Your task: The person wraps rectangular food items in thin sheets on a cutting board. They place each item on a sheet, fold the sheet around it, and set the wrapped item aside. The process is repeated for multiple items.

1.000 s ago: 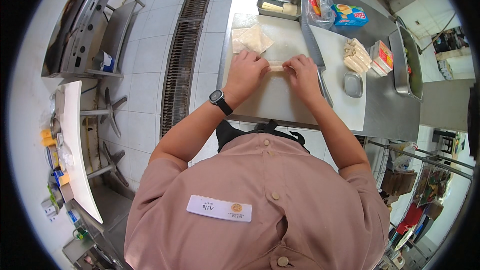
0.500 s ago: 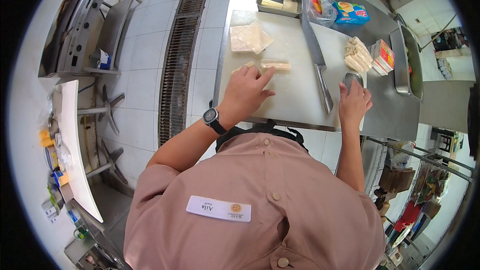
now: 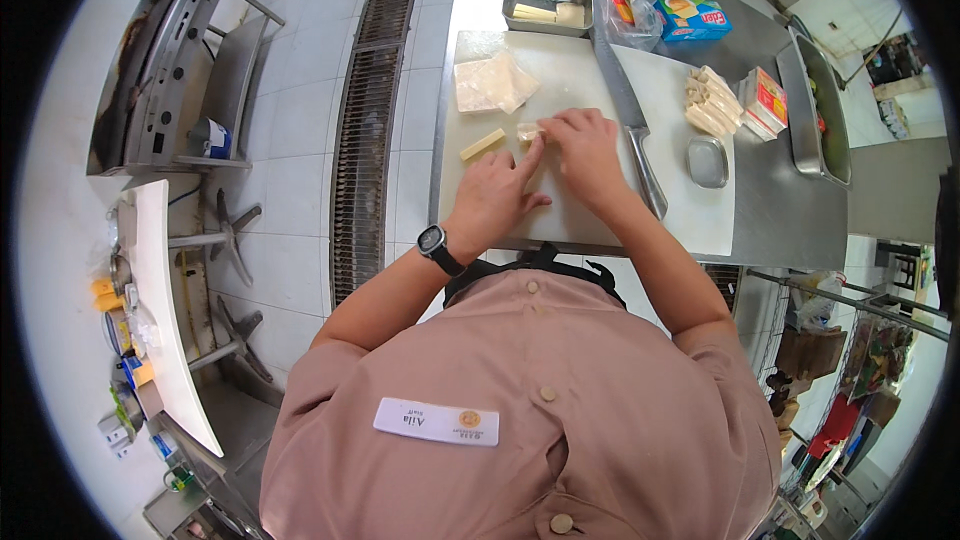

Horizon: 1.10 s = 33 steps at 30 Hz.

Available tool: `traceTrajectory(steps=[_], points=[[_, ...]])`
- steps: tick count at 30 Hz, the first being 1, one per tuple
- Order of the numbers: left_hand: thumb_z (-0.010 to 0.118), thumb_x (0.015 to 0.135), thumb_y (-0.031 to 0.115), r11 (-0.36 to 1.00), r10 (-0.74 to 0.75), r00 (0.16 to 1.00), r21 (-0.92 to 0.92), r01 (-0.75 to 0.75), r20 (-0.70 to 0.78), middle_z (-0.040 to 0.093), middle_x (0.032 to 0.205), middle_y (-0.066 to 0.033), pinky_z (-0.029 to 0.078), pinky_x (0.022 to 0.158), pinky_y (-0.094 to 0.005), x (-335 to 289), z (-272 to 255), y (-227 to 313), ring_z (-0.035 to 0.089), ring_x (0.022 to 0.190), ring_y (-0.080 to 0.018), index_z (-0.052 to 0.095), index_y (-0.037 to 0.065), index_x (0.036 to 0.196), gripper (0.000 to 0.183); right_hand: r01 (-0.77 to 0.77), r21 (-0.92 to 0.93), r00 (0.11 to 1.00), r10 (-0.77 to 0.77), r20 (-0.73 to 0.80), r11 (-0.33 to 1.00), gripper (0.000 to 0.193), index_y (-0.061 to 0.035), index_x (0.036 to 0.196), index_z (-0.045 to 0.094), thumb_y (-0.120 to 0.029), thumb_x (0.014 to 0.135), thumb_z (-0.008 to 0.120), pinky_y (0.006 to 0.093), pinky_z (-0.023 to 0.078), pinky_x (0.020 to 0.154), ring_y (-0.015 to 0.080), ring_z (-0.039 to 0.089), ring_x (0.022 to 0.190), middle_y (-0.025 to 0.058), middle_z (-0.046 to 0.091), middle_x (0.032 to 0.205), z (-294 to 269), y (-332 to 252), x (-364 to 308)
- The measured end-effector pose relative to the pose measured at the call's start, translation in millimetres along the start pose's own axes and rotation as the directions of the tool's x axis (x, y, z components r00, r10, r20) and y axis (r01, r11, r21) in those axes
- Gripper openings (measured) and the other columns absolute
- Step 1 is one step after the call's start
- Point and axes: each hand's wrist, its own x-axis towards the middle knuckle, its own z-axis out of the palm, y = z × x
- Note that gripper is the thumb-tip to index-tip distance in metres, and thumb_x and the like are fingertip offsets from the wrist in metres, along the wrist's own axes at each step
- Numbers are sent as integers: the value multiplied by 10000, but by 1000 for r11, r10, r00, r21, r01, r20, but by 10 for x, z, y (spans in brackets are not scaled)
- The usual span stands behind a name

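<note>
A small pale spring roll (image 3: 527, 131) lies on the white cutting board (image 3: 470, 210), partly covered by my fingers. My left hand (image 3: 493, 186) rests beside it with the index finger stretched onto the roll and the thumb apart. Over the roll's right end, the fingers of my right hand (image 3: 588, 155) are bent and close together; their tips are partly hidden. A cheese stick (image 3: 482, 145) lies just left of the roll. Beyond it are overlapping square wrapper sheets (image 3: 497, 83). The small metal dish (image 3: 707, 162) stands to the right, below a pile of rolled wrappers (image 3: 711, 101).
A large knife (image 3: 640, 145) lies lengthwise right of my right hand. At the back are a metal tray (image 3: 548, 28) with cheese sticks, a plastic bag (image 3: 632, 15) and a blue box (image 3: 693, 18). A red-and-white carton (image 3: 763, 103) and deep metal pan (image 3: 830, 130) stand right.
My right hand has left the small metal dish and moved left onto the spring roll. The left hand has shifted slightly, uncovering the cheese stick, its index finger still at the roll.
</note>
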Motion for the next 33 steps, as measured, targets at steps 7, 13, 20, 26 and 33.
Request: traceTrajectory(steps=[7, 13, 20, 26, 33], points=[[749, 837, 425, 1000, 0, 1000, 13, 0, -8, 590, 862, -128, 483, 758, -408, -8, 7, -14, 588, 838, -302, 401, 121, 1518, 823, 108, -78, 989, -99, 113, 991, 317, -144, 1093, 703, -76, 793, 630, 444, 362, 937, 262, 557, 1073, 27, 642, 1063, 45, -65, 102], [719, 862, 454, 999, -44, 997, 1, 44, 63, 602, 831, -138, 508, 707, -426, 50, -109, 22, 618, 791, -323, 382, 140, 1527, 809, -43, -172, 994, 60, 91, 984, 394, -150, 1126, 703, -27, 755, 657, 445, 362, 967, 264, 557, 1095, 30, 648, 1100, -236, 180, -81], [685, 885, 511, 993, -114, 966, 30, 110, 234, 684, 859, -210, 520, 650, -466, 328, -173, -63, 673, 775, -393, 263, 113, 1560, 890, 101, -166, 994, -108, -33, 981, 311, -112, 1097, 662, -109, 786, 645, 458, 364, 970, 272, 550, 1122, 56, 636, 1113, 3, 77, -26], [674, 896, 512, 986, -164, 952, 22, 164, 259, 685, 817, -202, 521, 658, -458, 546, -177, -101, 675, 762, -391, 283, 91, 1544, 866, 134, -242, 991, -129, 36, 961, 275, -118, 1098, 648, -127, 823, 635, 456, 367, 971, 278, 547, 1096, 69, 623, 1073, 89, 164, 131], [673, 916, 453, 922, -306, 949, -222, 316, 81, 689, 785, -146, 518, 667, -420, 300, -438, -177, 664, 713, -343, 610, 90, 1319, 547, -128, -303, 990, 106, -89, 944, 257, -111, 1087, 657, -63, 849, 572, 467, 433, 852, 329, 590, 1006, 111, 639, 993, -370, 691, 100]])
